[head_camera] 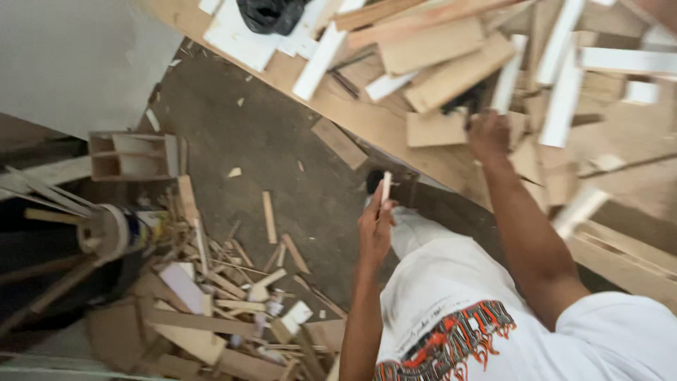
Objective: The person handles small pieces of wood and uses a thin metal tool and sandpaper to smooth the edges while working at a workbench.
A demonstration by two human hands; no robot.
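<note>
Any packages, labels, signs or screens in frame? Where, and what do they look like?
No signs or screens.
Black plastic bag: top edge, on the wood-scrap table; crumpled, glossy.
Tape roll: left, above the floor scrap pile; round, pale, with a blurred blue-yellow band.
Shirt print: bottom centre, on the white shirt; orange-and-black graphic.
Left hand holds a thin wood strip; right hand reaches into the table scraps.
</note>
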